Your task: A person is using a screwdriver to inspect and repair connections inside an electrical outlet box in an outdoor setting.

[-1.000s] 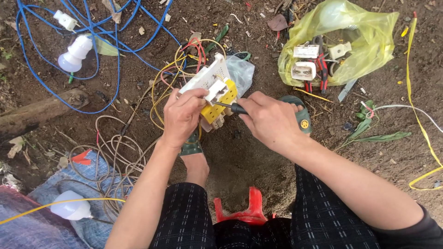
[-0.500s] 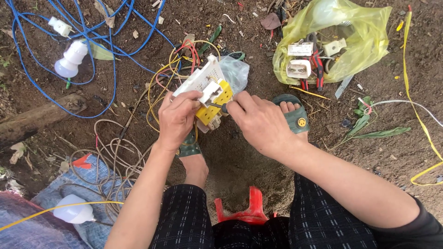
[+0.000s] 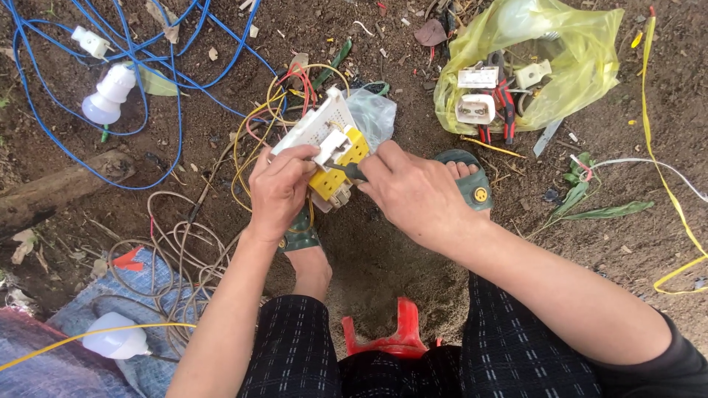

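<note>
My left hand (image 3: 279, 190) grips a white switch plate (image 3: 316, 124) with yellow switch modules (image 3: 341, 163) on its back, held above the dirt ground. My right hand (image 3: 413, 193) is closed on a dark tool handle (image 3: 352, 172) whose tip meets the yellow modules. Red and yellow wires (image 3: 295, 85) run from the plate's far side. A crumpled clear plastic bag (image 3: 372, 116) lies just behind the plate.
A yellow bag (image 3: 568, 51) of white sockets and red pliers lies at far right. Blue cable (image 3: 133, 51) loops at far left with a white bulb (image 3: 107, 97). A log (image 3: 59, 188), coiled tan wire (image 3: 173, 250), another bulb (image 3: 118, 340), a red stool (image 3: 402, 340), my sandalled feet.
Both hands and the switch plate have stayed together with only small shifts. The right hand has turned slightly on the tool against the yellow modules.
</note>
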